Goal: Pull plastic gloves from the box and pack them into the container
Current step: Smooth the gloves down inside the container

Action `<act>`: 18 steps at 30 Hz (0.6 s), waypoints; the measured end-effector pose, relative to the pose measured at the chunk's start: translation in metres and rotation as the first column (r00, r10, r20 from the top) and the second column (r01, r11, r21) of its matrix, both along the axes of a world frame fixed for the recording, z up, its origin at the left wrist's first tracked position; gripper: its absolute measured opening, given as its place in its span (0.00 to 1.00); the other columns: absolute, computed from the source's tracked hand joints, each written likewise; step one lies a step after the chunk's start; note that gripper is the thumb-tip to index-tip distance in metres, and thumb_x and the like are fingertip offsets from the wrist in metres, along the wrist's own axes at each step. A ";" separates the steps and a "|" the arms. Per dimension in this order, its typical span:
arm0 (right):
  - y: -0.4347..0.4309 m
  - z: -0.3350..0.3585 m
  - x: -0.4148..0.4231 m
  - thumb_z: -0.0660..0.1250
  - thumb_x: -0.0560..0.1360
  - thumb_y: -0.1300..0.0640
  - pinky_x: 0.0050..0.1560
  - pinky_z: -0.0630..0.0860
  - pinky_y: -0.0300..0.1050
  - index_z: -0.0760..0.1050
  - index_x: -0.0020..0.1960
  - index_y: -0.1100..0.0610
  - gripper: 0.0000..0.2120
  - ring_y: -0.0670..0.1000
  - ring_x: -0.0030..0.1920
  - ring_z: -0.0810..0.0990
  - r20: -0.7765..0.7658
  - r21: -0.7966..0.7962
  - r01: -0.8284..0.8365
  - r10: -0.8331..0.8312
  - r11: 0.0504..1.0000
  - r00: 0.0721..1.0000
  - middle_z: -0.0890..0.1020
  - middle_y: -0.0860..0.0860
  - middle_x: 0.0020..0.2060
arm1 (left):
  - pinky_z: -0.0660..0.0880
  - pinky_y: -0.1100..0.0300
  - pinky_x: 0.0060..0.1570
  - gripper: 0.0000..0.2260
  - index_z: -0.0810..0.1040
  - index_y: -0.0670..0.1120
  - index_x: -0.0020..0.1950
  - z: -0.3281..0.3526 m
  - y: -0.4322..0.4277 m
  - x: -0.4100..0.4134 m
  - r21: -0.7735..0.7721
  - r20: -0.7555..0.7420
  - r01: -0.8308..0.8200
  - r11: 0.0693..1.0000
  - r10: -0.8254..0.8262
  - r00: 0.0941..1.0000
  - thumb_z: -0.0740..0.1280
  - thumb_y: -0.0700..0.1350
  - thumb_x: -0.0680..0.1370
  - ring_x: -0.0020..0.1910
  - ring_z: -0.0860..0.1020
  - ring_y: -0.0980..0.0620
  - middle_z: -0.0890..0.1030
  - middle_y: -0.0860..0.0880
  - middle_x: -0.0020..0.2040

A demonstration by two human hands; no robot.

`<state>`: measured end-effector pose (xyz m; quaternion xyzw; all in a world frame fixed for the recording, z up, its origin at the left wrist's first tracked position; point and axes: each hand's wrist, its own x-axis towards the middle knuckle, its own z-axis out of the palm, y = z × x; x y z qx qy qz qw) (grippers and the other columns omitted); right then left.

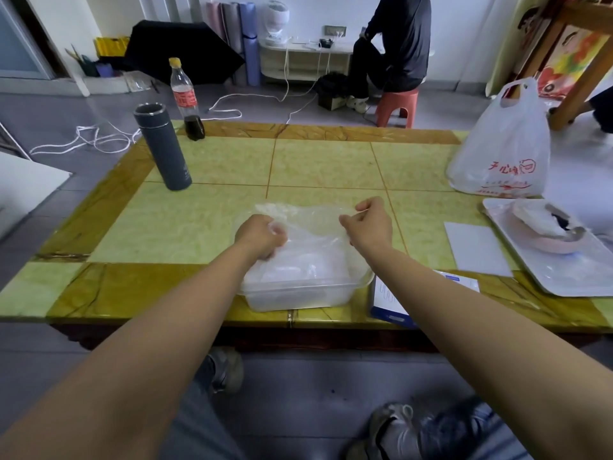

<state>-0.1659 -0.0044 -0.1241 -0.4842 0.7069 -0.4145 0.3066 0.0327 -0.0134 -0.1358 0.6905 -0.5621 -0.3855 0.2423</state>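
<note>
Clear plastic glove lies stretched side to side between both hands, directly over the open clear container, so it only has to go down. Left hand bunches one end in curled fingers. Right hand pinches the other, seemingly thumb against forefinger. Glove box sits just right of the container.

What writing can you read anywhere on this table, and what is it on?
"开心", seemingly, in red on the plastic bag; the rest is blurred.
Red label on the bottle: unreadable.
Small print on the flask: unreadable.
Blue print on the glove box: too blurred.
</note>
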 end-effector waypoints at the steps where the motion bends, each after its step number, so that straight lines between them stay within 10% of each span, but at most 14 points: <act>1: -0.001 0.000 -0.002 0.70 0.74 0.57 0.37 0.72 0.44 0.68 0.52 0.55 0.12 0.49 0.38 0.77 -0.051 -0.054 0.016 -0.018 0.998 0.999 0.77 0.48 0.41 | 0.71 0.60 0.31 0.10 0.77 0.41 0.56 -0.001 0.001 0.000 0.000 0.076 0.040 0.999 -0.040 0.996 0.67 0.41 0.76 0.27 0.74 0.49 0.79 0.44 0.37; 6: -0.008 0.005 0.008 0.65 0.74 0.65 0.37 0.71 0.35 0.74 0.46 0.56 0.05 0.45 0.36 0.73 -0.037 -0.215 -0.190 0.187 0.958 0.982 0.77 0.47 0.38 | 0.77 0.57 0.37 0.14 0.76 0.42 0.60 -0.010 0.000 -0.014 0.078 0.272 0.157 0.984 -0.173 0.947 0.67 0.44 0.76 0.32 0.80 0.47 0.81 0.45 0.36; 11: -0.001 -0.015 0.031 0.65 0.78 0.64 0.42 0.78 0.44 0.75 0.58 0.63 0.09 0.54 0.44 0.77 0.008 0.492 -0.508 0.580 0.707 0.814 0.76 0.55 0.45 | 0.71 0.61 0.32 0.06 0.72 0.45 0.47 -0.017 0.003 -0.020 0.143 0.350 0.164 0.976 -0.205 0.914 0.69 0.44 0.76 0.33 0.79 0.47 0.77 0.48 0.34; 18: -0.002 -0.014 0.042 0.57 0.81 0.65 0.47 0.73 0.44 0.65 0.74 0.59 0.22 0.53 0.53 0.72 -0.039 0.693 -0.504 0.725 0.516 0.687 0.72 0.54 0.59 | 0.72 0.58 0.45 0.19 0.74 0.45 0.60 -0.001 0.002 -0.023 0.088 0.620 0.238 0.967 -0.240 0.747 0.74 0.46 0.72 0.53 0.76 0.46 0.76 0.45 0.56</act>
